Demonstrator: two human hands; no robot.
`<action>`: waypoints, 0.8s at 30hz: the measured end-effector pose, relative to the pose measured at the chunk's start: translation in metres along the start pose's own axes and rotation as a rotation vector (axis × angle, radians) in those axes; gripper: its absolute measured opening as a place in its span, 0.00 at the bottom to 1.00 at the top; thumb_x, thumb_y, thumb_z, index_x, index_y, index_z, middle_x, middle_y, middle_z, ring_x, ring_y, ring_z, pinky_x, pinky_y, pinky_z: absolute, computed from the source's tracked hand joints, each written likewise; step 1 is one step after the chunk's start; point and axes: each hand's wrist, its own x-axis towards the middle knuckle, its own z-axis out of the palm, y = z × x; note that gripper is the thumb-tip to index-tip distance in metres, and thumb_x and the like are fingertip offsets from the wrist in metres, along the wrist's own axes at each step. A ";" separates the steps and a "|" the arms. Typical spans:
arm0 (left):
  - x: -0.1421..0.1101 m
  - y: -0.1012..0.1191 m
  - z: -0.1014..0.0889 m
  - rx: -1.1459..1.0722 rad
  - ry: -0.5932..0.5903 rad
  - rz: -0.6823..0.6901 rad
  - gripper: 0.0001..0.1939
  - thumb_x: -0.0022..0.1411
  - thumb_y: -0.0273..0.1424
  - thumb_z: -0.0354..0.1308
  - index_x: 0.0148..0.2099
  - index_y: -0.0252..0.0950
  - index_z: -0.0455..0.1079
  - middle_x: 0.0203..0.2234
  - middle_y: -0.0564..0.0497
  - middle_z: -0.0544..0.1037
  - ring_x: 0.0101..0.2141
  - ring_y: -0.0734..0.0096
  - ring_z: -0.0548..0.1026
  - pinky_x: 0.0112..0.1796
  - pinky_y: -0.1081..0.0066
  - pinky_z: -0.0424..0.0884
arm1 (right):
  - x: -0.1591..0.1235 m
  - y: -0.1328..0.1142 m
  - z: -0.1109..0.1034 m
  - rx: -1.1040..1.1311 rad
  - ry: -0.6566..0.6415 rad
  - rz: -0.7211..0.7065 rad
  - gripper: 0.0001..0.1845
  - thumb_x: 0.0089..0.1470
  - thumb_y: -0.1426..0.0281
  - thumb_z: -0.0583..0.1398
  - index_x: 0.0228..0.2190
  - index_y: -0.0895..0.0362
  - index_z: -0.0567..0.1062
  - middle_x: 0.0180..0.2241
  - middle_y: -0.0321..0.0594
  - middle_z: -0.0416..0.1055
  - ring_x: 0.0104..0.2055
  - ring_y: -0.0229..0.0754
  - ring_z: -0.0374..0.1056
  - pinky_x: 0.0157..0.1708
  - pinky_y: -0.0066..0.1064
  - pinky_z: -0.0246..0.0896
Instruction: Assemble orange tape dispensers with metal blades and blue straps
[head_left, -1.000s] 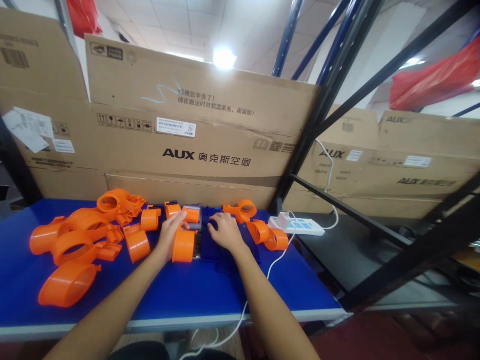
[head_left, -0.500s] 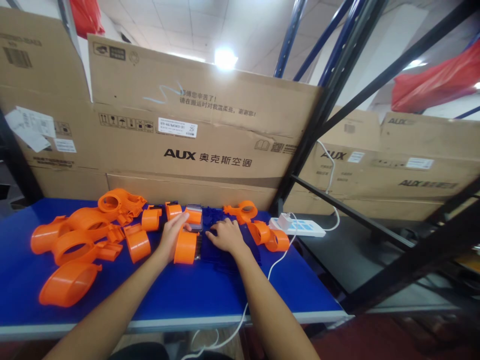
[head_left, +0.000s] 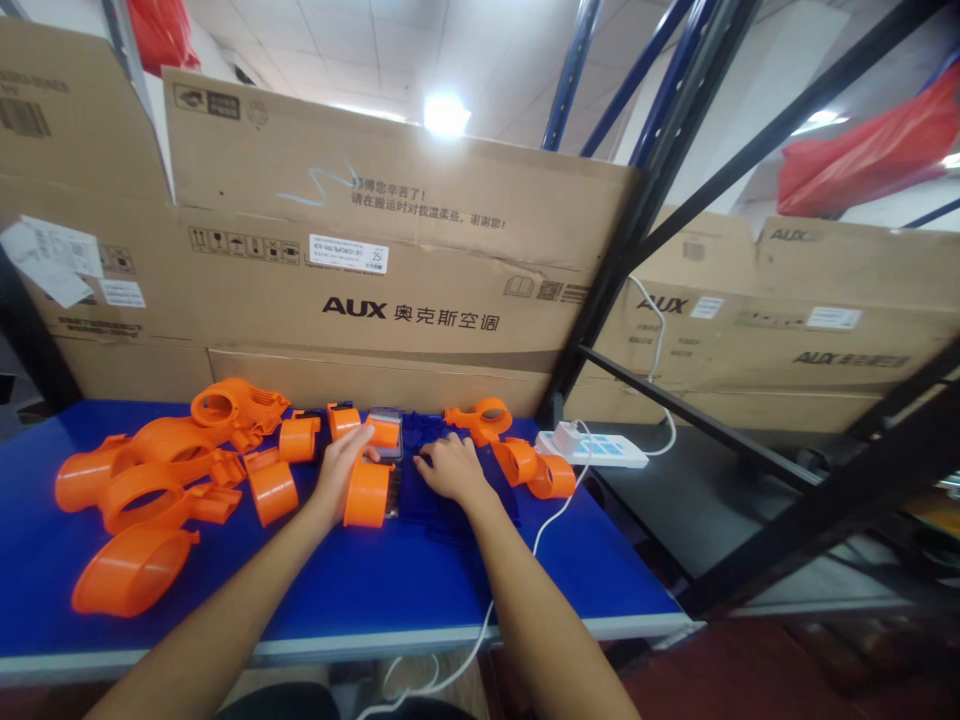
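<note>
Touching the near orange ring (head_left: 367,497), the left hand (head_left: 340,472) has it directly to the right, its dark end (head_left: 393,491) facing the right hand (head_left: 452,470); whether the fingers close on it cannot be determined. The right hand, farther from the ring, curls over dark-blue parts (head_left: 424,503), its grip hidden. Other orange rings (head_left: 273,492) flank both hands on the blue table (head_left: 337,595).

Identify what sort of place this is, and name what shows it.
Likely a small workshop or assembly station: orange plastic ring-shaped parts lie across a blue-topped table, and printed brown cardboard panels stand behind it.
</note>
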 end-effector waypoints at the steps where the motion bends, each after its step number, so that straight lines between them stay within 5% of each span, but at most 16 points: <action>1: 0.000 0.000 0.000 -0.002 0.000 0.000 0.25 0.49 0.53 0.70 0.27 0.35 0.72 0.19 0.52 0.74 0.18 0.71 0.70 0.21 0.72 0.63 | 0.000 0.000 0.000 0.003 -0.003 -0.001 0.21 0.66 0.55 0.54 0.46 0.51 0.82 0.47 0.51 0.79 0.53 0.57 0.66 0.52 0.47 0.50; 10: -0.004 0.005 0.003 -0.011 0.011 0.017 0.24 0.48 0.52 0.70 0.27 0.35 0.72 0.18 0.52 0.74 0.17 0.72 0.69 0.21 0.72 0.63 | -0.002 -0.003 0.000 0.013 0.027 0.016 0.21 0.66 0.55 0.54 0.44 0.51 0.83 0.45 0.50 0.80 0.52 0.56 0.66 0.52 0.47 0.50; 18: -0.007 0.008 0.006 -0.023 0.022 0.039 0.23 0.48 0.51 0.71 0.27 0.36 0.72 0.18 0.51 0.75 0.18 0.70 0.70 0.23 0.70 0.64 | 0.000 0.007 -0.007 -0.025 0.176 0.232 0.25 0.67 0.54 0.51 0.48 0.53 0.82 0.51 0.57 0.76 0.55 0.61 0.65 0.51 0.50 0.51; 24: -0.007 0.009 0.006 -0.026 0.015 0.044 0.23 0.48 0.51 0.71 0.27 0.35 0.73 0.19 0.51 0.75 0.18 0.71 0.70 0.23 0.71 0.63 | 0.002 0.009 -0.001 -0.028 0.092 0.188 0.25 0.65 0.52 0.53 0.41 0.55 0.84 0.47 0.56 0.78 0.54 0.61 0.65 0.52 0.52 0.50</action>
